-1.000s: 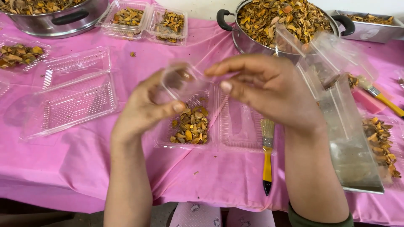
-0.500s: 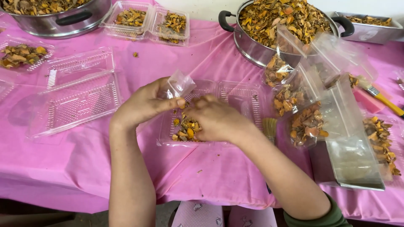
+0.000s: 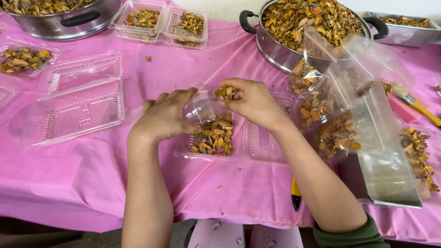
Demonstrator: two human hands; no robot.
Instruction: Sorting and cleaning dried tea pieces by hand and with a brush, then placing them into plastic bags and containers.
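Your left hand [image 3: 166,115] and its forearm are bare, with no sleeve, ring or watch showing. Your right hand [image 3: 254,102] is bare too, and a dark green sleeve [image 3: 351,235] is bunched near your elbow.

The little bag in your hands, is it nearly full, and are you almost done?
Done: filled bags lean by the big pot. In hand: the left hand holds a small clear bag, apparently barely filled, while the right hand brings dried pieces. Left: a pile in the tray, and the pot looks full.
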